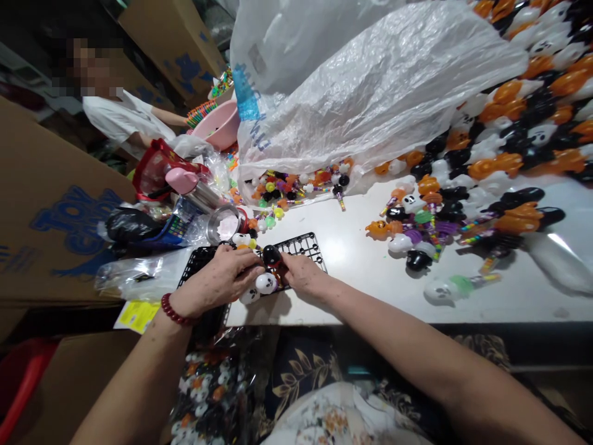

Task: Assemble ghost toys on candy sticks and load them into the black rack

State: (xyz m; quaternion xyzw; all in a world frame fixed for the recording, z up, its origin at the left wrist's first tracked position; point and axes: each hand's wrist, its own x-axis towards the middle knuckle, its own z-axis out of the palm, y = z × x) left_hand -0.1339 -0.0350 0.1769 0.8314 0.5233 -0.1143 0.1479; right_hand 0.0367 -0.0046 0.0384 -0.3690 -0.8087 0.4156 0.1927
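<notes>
Bare forearms (389, 324) slant inward, the left hand (229, 272) palm-down, fingers bent, near the right hand (300, 272).

The black grid tray (309, 242) is partly covered by the left hand (227, 272) and the right hand (302, 274), and how their fingertips meet the small black head (271, 254) between them cannot be told. The co-worker's head (92, 68) is blurred into blocks. The toy pile (503, 164) is cut off by the right edge, the whitish plastic (384, 80) by the top, the red tub (28, 380) by the left.
</notes>
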